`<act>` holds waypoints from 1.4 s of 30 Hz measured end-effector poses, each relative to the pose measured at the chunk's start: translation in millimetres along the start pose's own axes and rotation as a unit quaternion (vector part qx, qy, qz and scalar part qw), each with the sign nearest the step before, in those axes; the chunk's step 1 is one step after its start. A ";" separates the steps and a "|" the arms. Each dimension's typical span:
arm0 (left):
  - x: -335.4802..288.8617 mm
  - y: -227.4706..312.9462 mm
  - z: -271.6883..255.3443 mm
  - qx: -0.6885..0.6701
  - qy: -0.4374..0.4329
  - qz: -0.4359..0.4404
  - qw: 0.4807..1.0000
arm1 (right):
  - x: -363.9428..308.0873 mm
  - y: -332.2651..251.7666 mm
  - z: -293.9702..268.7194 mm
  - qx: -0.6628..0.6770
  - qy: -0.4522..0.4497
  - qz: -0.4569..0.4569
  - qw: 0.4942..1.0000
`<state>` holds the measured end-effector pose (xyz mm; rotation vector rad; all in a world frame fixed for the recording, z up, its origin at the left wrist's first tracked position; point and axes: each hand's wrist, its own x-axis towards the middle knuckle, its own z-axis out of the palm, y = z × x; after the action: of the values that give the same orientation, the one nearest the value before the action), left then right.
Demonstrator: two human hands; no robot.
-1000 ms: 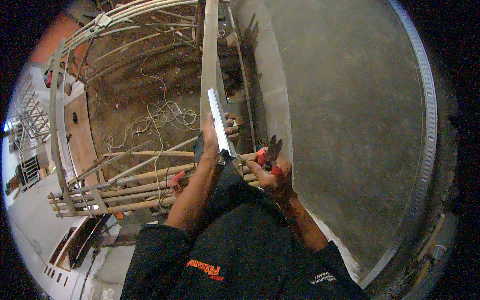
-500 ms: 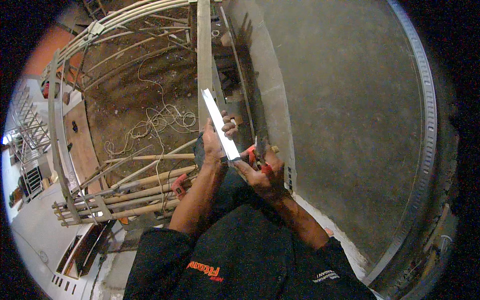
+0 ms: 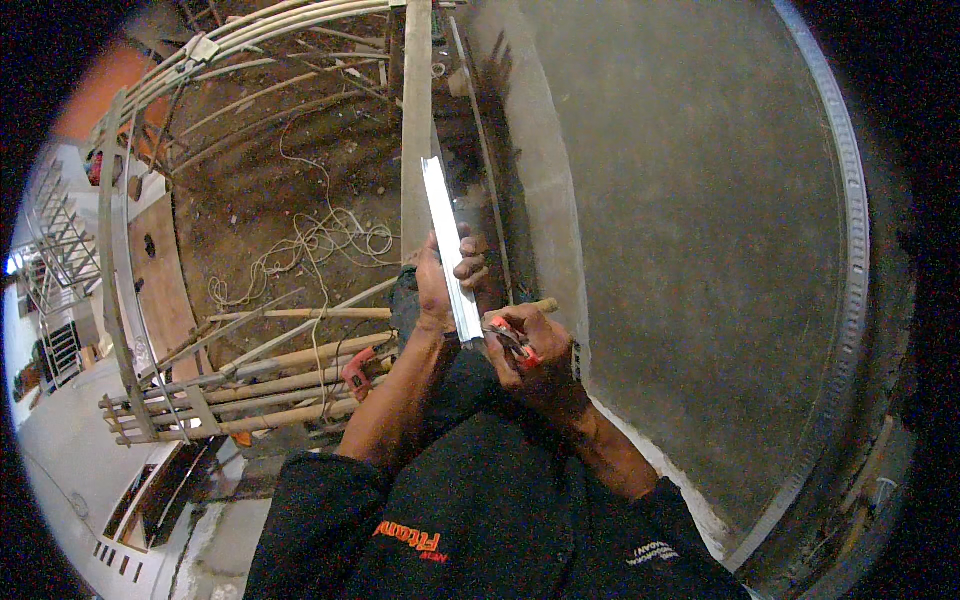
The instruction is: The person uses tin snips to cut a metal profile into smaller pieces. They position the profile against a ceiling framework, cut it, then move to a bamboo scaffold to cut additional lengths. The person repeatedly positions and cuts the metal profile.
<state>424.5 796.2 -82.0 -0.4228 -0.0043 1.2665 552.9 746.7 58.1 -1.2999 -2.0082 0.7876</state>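
On my feed, the left hand (image 3: pixel 432 285) is curled around the silver metal channel (image 3: pixel 447 240), palm one side, fingertips the other. The channel's lower end sits just beside the right hand (image 3: pixel 545 365), wrapped around red-handled snips (image 3: pixel 518 346); I can't tell whether their blades touch it.

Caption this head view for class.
Left hand gripping a metal strip, right hand holding a red-handled tool near the strip's lower end.

one metal strip (image 3: pixel 450 250), one red-handled cutter (image 3: pixel 529 356), one red power tool (image 3: pixel 356 375)
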 end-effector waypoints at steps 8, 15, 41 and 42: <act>-7.4 -9.1 16.9 -0.058 -0.090 -0.099 0.989 | 1.6 -4.4 -10.6 0.137 -0.128 0.119 0.975; -13.6 -3.6 59.1 0.202 0.245 0.009 0.948 | 18.0 9.6 -34.4 -0.040 -0.173 -0.042 0.983; -21.5 34.2 72.4 0.276 -0.017 0.157 0.948 | -3.6 -34.2 -55.9 -0.009 -0.404 0.394 0.826; -21.8 31.0 72.1 0.251 0.027 0.156 0.955 | -2.7 -34.0 -55.4 -0.024 -0.407 0.389 0.826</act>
<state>372.3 805.3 -20.2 -0.0146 0.4373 1.5072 576.6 741.0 118.4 -2.0952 -2.0286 1.9538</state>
